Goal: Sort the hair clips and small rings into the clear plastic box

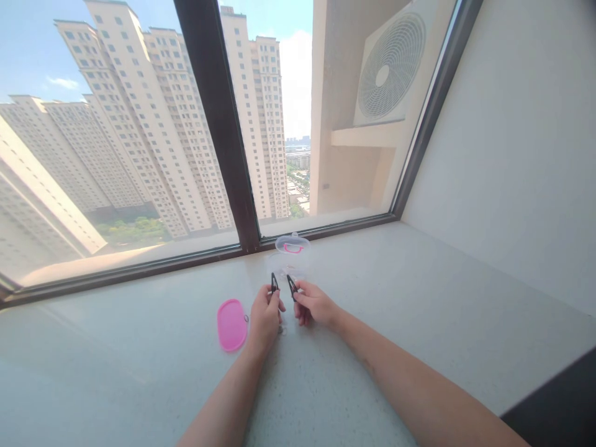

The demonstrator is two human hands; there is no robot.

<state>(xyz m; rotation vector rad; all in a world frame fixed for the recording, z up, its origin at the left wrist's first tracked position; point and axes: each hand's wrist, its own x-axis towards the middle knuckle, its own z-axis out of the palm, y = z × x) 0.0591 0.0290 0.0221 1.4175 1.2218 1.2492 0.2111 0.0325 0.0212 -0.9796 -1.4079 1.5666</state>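
Note:
My left hand (266, 313) pinches a black snap hair clip (274, 283), its narrow end pointing up. Another black snap hair clip (292, 287) is held between the thumb and fingers of my right hand (313, 303), tilted toward the left one. The two clips are a small gap apart. Just beyond them stands a clear plastic case (283, 266) with its see-through lid (292, 244) raised and a pink handle on it. Left of my left hand lies a pink rounded pouch or lid (231, 325) with a small ring at its edge. Something small and clear sits between my wrists, partly hidden.
The pale speckled sill (139, 372) runs under everything. A dark window frame (218, 124) and glass border its far side, with tall buildings outside. A white wall (512, 155) rises on the right. A dark object (559, 397) fills the lower right corner.

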